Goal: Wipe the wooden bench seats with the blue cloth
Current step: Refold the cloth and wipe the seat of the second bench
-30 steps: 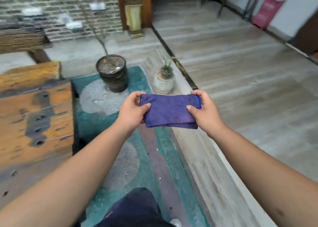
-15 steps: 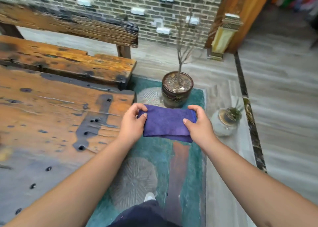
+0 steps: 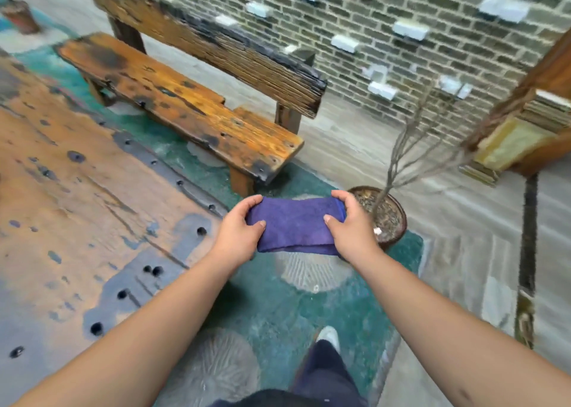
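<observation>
A folded blue cloth (image 3: 293, 226) is stretched between both hands in mid-air above a green rug. My left hand (image 3: 239, 230) grips its left end and my right hand (image 3: 352, 227) grips its right end. The wooden bench seat (image 3: 173, 104), orange with dark stains, runs from upper left toward the centre, just beyond the cloth. Its rough plank backrest (image 3: 216, 45) stands behind it. The cloth is not touching the bench.
A large worn wooden table (image 3: 77, 221) with metal plates fills the left side. A dark pot with a bare twig plant (image 3: 386, 215) sits right behind my right hand. The green rug (image 3: 324, 307) lies underfoot. A brick wall (image 3: 401, 36) and a wooden post base (image 3: 509, 144) stand beyond.
The view has swung left, so the bench now shows in full ahead. Both hands keep the same grip on the cloth, and my foot has stepped forward on the rug.
</observation>
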A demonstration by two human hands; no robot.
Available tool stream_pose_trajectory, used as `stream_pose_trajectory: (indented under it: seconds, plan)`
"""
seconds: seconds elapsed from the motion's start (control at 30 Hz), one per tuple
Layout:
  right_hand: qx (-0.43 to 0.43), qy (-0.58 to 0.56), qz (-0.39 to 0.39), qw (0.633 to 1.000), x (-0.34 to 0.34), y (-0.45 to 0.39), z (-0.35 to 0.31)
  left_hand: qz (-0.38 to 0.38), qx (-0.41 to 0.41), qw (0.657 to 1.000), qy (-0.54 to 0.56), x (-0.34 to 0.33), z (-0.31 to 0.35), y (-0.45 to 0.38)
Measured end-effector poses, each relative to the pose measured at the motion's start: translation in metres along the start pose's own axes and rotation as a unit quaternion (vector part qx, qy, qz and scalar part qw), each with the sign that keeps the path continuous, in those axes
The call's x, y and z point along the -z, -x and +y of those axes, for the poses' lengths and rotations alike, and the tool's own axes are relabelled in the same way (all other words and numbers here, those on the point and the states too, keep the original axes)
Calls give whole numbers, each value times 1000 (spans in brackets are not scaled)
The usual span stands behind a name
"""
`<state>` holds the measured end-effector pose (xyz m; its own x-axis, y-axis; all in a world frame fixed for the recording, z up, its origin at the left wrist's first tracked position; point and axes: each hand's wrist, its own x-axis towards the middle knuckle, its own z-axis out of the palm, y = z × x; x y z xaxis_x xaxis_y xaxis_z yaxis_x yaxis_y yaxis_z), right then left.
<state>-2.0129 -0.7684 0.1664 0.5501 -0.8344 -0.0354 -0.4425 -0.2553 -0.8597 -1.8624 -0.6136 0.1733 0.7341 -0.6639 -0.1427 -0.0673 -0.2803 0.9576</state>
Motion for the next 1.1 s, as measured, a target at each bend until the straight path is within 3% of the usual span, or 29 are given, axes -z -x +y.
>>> stream_pose_trajectory:
  seconds: [0.17, 0.37, 0.73, 1.1]
  plan:
    - [10, 42, -84, 996, 2, -130, 14, 76, 57, 995, 25, -44, 6, -76]
    - [-2, 65, -160, 985, -36, -252, 12, 96, 93, 991, -16, -50, -9, -179]
    - [-56, 131, -227, 963, -192, -455, 92, 116, 201, 973, -23, -67, -135, -395]
    - [29, 150, -289, 945, -337, -641, 233, 173, 236, 956, -19, -114, -298, -579]
